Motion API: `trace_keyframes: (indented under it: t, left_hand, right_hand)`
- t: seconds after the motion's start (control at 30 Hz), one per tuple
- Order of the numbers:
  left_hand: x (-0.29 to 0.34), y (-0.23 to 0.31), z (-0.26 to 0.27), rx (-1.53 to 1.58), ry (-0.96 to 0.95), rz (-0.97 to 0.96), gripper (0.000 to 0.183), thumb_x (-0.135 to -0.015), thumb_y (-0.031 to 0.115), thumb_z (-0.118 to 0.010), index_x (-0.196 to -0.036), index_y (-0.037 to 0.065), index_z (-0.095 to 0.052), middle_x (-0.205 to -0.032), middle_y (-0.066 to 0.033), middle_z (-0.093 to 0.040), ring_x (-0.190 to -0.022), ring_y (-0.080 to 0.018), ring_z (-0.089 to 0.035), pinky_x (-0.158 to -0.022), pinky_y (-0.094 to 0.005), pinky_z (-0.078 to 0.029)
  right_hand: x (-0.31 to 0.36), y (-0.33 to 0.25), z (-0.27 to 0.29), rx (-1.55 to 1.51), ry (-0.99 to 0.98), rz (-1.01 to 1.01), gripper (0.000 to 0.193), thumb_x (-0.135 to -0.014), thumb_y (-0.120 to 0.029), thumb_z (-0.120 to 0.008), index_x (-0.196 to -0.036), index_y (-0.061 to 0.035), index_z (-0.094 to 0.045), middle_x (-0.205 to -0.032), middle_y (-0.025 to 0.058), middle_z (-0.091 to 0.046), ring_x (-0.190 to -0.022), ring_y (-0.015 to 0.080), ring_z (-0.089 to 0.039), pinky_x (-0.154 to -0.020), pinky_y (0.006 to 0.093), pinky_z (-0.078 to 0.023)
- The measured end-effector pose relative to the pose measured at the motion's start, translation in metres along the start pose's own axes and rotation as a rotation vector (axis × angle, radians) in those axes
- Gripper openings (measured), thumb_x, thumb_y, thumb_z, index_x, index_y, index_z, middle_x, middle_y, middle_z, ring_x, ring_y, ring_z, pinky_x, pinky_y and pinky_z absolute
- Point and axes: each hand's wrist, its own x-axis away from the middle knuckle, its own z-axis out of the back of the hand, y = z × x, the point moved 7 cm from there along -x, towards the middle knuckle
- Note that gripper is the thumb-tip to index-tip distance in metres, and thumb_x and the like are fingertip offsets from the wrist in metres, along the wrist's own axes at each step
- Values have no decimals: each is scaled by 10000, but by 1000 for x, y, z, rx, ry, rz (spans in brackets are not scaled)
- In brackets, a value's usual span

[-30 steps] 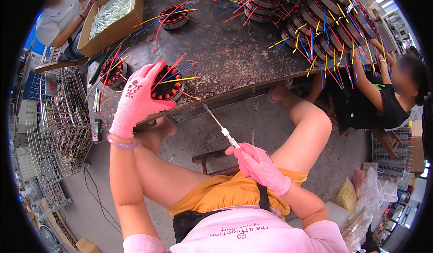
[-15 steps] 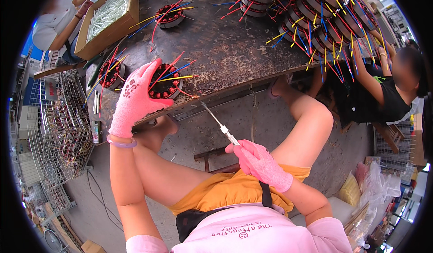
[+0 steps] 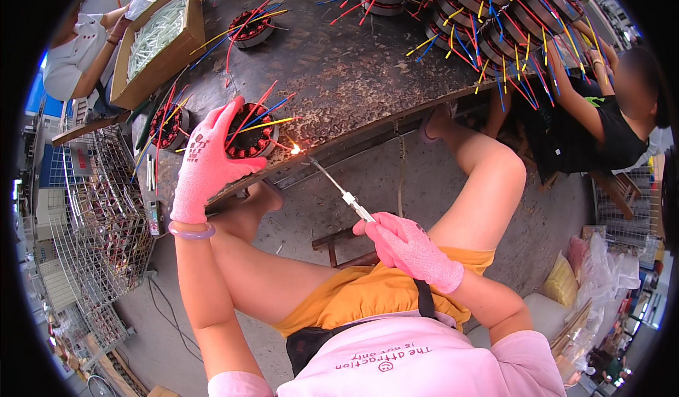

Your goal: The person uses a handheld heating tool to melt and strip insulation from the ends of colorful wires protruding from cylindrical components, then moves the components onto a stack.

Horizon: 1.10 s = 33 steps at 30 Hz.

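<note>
Carefully does it, I'd say: a bright flame burns at the end of a short lead, just beyond the tip of a slender metal tool, probably a small torch. Good work here likely means a steady wrist, heat on that end alone, and the yellow lead and its neighbours well clear. The gloved right hand grips the tool's rear end, low over the lap. The gloved left hand curls round the left side of the wound stator, thumb along its near rim. The stator sits at the edge of the worn table, ahead and left of the right hand.
</note>
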Motion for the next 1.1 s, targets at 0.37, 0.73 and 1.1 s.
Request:
trace_keyframes:
  t: [0.37, 0.73, 1.1]
  left_hand:
    - [2, 1, 1, 20, 24, -31, 951, -587, 232, -884, -1415, 13, -472, -1323, -174, -568, -1219, -358, -546, -1036, -420, -438]
    - [0, 0, -1, 22, 8, 1, 962, -588, 230, -880, -1427, 16, -460, -1339, -176, -555, -1228, -356, -539, -1045, -419, -434]
    - [0, -1, -2, 18, 2, -9, 966, -593, 229, -881, -1433, 13, -453, -1344, -189, -547, -1233, -362, -537, -1045, -422, -435]
  right_hand:
    - [3, -3, -1, -19, 1, -41, 273, -1037, -236, -471, -1100, -17, -621, -643, -19, -465, -537, 58, -427, -521, 249, -373]
    - [1, 0, -1, -35, 0, -17, 267, -1036, -234, -474, -1099, -22, -624, -644, -15, -474, -545, 57, -433, -523, 251, -381]
    - [0, 4, -4, -89, -5, -17, 269, -1037, -234, -471, -1151, -28, -602, -605, -52, -415, -500, 38, -357, -466, 214, -281]
